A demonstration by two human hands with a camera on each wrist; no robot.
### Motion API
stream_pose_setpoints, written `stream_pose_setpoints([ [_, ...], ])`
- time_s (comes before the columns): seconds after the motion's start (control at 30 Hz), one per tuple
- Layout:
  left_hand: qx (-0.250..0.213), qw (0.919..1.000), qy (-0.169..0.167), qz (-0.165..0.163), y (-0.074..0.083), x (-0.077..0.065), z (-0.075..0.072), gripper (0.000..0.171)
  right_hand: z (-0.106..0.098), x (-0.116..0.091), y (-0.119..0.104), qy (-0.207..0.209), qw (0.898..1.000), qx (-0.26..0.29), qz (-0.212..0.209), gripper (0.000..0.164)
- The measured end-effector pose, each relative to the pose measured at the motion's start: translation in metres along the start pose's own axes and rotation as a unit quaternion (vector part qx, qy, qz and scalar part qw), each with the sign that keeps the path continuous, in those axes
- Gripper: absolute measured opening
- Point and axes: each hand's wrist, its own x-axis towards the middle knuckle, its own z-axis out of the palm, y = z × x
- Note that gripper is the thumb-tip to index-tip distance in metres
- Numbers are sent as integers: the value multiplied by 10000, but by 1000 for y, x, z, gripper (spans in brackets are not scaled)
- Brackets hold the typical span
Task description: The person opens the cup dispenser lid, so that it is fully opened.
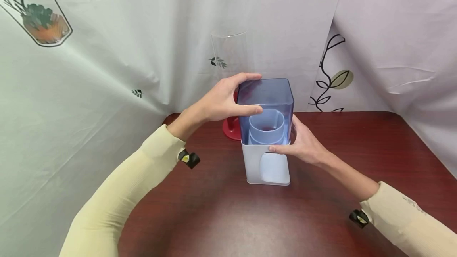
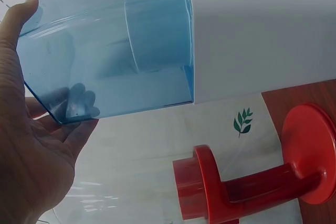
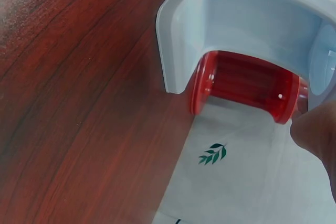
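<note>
A translucent blue box-shaped cover (image 1: 265,92) stands on a white base (image 1: 253,163) with a rounded opening at its front. A round collar (image 1: 267,124) shows through the blue walls. My left hand (image 1: 228,96) grips the cover near its top, thumb at the front and fingers round the far side; the left wrist view shows fingertips through the plastic. Lower down, my right hand (image 1: 303,142) holds the base at its upper right, the thumb across the front just above the opening. Most of the right fingers are hidden behind the base.
Close behind on the left stands a red stand (image 2: 257,184) with a round foot, below a tall clear cylinder (image 1: 230,50). Both rest at the back of the dark red wooden table (image 1: 200,205). A white printed cloth (image 1: 118,50) hangs behind and along the sides.
</note>
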Motion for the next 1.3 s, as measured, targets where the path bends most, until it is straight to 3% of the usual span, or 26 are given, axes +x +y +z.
stream_pose_setpoints([
  [0.37, 76, 9996, 67, 264, 5, -6, 0, 83, 0, 0, -3, -57, 9999, -162, -8, 89],
  [0.73, 215, 9996, -105, -173, 6, 0, -6, 87, -1, 1, -2, -65, 9998, -162, -15, 88],
  [0.97, -4, 9992, -201, -334, 4, 2, -7, 86, 0, 1, 0, -82, 9998, -159, -41, 88],
  [1.3, -278, 9996, -8, 31, 5, -6, -1, 86, 1, 1, -1, -80, 9999, -71, -57, 89],
])
